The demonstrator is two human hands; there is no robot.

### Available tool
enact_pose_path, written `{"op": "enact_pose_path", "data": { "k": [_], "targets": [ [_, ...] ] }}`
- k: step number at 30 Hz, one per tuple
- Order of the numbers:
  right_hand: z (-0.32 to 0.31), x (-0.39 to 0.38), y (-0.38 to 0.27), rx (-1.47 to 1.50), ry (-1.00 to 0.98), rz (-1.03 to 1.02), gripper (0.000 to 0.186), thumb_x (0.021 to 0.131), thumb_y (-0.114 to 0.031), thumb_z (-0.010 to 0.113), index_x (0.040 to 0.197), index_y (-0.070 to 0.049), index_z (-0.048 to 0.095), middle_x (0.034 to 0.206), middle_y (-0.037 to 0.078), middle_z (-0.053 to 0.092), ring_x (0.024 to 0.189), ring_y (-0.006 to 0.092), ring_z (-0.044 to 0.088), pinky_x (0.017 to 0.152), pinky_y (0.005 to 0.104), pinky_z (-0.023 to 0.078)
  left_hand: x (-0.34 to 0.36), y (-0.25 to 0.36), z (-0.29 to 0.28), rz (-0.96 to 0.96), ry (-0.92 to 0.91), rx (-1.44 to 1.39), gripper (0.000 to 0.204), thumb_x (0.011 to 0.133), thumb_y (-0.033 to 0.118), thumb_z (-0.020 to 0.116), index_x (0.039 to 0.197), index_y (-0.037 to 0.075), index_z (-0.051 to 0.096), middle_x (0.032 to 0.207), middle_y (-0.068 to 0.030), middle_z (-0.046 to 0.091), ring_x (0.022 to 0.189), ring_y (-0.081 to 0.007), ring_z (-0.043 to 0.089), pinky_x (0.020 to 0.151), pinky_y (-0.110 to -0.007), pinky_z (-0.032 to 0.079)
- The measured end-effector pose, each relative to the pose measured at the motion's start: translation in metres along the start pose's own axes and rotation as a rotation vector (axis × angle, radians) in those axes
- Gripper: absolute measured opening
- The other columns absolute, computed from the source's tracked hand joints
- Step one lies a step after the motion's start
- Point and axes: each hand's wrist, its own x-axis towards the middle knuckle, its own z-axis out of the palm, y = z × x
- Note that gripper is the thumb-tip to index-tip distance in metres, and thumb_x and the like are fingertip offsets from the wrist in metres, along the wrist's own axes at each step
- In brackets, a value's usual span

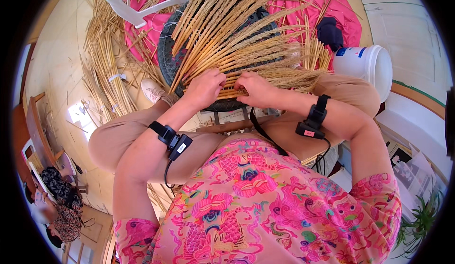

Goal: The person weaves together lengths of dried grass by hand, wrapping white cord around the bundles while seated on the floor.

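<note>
Dried grass stalks (215, 51) with feathery seed heads fan out over a dark round tray (167, 58) in front of me. Their bare ends lie toward the left and the plumes spread to the upper right. My left hand (206, 88) is closed at the near edge of the fan, its fingertips pinching stalks. Close by on the right, my right hand (257, 89) has its bent fingers on the same nearest stalks. A small gap parts the two hands. What lies under the fingers is partly hidden.
A green-topped white stool (142, 3) stands at the upper left. Piles of loose stalks (106, 65) cover the floor on the left. Pink cloth (348, 22) lies beyond the tray, with a white bucket (365, 67) on the right. Another person (61, 202) sits at the far left.
</note>
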Motion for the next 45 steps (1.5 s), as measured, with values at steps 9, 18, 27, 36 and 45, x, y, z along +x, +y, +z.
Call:
{"op": "enact_pose_path", "data": {
  "k": [9,18,27,36,45],
  "targets": [
    [-0.008,-0.001,-0.003,-0.033,-0.032,-0.033,0.028,0.072,-0.017,0.075,0.092,-0.003,0.063,0.093,0.014,0.057,0.094,0.0315,0.056,0.082,0.0380,0.047,0.003,-0.001,0.001,-0.024,-0.002,-0.009,0.009,0.074,0.003,0.064,0.081,0.005,0.057,0.081,-0.0114,0.053,0.080,-0.0308,0.057,0.066,-0.039,0.047],
    [-0.010,0.007,-0.001,0.018,-0.088,-0.017,0.022,0.072,-0.018,0.074,0.087,-0.003,0.066,0.087,0.014,0.058,0.087,0.0307,0.059,0.077,0.0392,0.049,0.001,-0.002,-0.001,-0.043,-0.048,-0.064,0.007,0.072,0.002,0.063,0.076,0.006,0.059,0.085,-0.0117,0.054,0.085,-0.0324,0.057,0.069,-0.041,0.047],
    [-0.011,0.002,-0.002,0.013,-0.076,-0.017,0.020,0.075,-0.020,0.072,0.088,-0.005,0.068,0.086,0.012,0.058,0.086,0.0304,0.060,0.074,0.0391,0.049,-0.001,-0.001,0.004,-0.024,0.003,0.003,0.008,0.073,0.002,0.063,0.081,0.005,0.061,0.087,-0.0115,0.054,0.087,-0.0320,0.057,0.070,-0.041,0.048],
    [-0.011,0.000,-0.003,-0.010,-0.059,-0.005,0.021,0.075,-0.019,0.072,0.090,-0.006,0.068,0.089,0.012,0.059,0.088,0.0311,0.059,0.077,0.0402,0.049,-0.008,0.012,-0.001,-0.056,-0.160,-0.134,0.023,0.070,0.012,0.076,0.088,0.003,0.064,0.087,-0.0125,0.057,0.083,-0.0314,0.059,0.071,-0.039,0.049],
    [-0.013,0.000,-0.007,0.003,-0.042,-0.019,0.021,0.077,-0.016,0.069,0.095,-0.005,0.067,0.090,0.014,0.058,0.088,0.0331,0.059,0.077,0.0411,0.049,-0.006,0.016,-0.003,-0.147,-0.215,-0.066,0.024,0.068,0.014,0.077,0.085,0.003,0.064,0.087,-0.0121,0.059,0.084,-0.0316,0.061,0.071,-0.040,0.049]
  ]
}}
